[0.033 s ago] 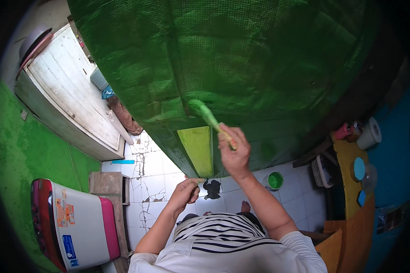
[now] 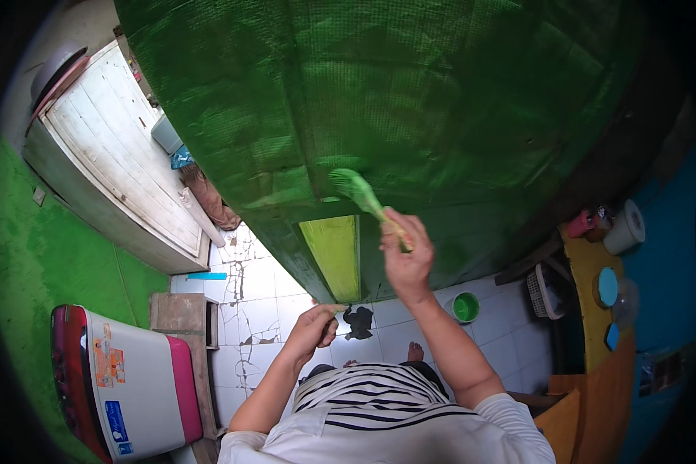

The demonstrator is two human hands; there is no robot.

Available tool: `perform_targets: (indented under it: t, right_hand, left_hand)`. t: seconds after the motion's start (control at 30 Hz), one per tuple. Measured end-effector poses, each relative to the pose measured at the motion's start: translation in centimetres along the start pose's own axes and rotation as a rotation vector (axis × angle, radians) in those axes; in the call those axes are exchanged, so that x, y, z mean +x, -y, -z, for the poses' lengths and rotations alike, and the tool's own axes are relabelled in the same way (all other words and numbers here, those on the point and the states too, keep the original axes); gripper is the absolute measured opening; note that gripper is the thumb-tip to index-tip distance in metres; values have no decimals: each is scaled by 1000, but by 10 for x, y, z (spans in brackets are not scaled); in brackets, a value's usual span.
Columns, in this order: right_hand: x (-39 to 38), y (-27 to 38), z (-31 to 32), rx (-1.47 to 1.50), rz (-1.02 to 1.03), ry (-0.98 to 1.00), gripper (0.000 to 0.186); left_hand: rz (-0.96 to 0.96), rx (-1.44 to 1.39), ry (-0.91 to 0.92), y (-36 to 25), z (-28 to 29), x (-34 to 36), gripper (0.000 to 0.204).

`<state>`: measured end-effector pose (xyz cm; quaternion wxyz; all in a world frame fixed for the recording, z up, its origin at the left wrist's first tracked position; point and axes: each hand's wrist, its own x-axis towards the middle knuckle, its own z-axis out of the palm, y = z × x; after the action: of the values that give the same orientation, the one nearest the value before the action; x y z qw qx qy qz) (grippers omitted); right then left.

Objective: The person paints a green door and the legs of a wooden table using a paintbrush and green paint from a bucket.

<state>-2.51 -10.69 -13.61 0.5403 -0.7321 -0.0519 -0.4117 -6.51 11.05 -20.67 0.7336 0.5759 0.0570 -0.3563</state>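
My right hand (image 2: 408, 259) is closed around the handle of a paintbrush (image 2: 371, 203). Green paint coats the brush, and its bristles rest on, or very close to, the green woven-textured wall (image 2: 441, 100) in front of me. Just below and left of the bristles is a yellow-green panel (image 2: 334, 255) low on that wall. My left hand (image 2: 314, 328) is held lower, near the foot of the panel, its fingers curled and the index finger pointing right. Green shows at that fingertip; the inside of the hand is hidden. A small tub of green paint (image 2: 465, 307) stands on the floor to the right.
A dark crumpled rag (image 2: 359, 322) lies on the cracked white floor tiles (image 2: 255, 274). At left are a white and pink washing machine (image 2: 139, 379) and a white wooden door (image 2: 124, 139). A shelf (image 2: 588, 278) with containers and a basket (image 2: 544, 292) line the right side.
My right hand and the paintbrush have shifted slightly to the right along the wall. The left hand has stayed in place.
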Motion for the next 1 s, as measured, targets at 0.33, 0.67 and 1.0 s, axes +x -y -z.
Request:
perform_targets:
  t: [0.33,0.67,1.0]
  right_hand:
    - [32,31,93,-422,195,-443,27]
    - [16,46,-3,-237,322,-53,39]
    - [70,-1,103,216,-53,-346,29]
  left_hand:
    - [-25,-22,-88,5,13,-4,26]
    - [-31,42,37,1,-10,12,24]
    - [-10,97,15,4,-10,13,24]
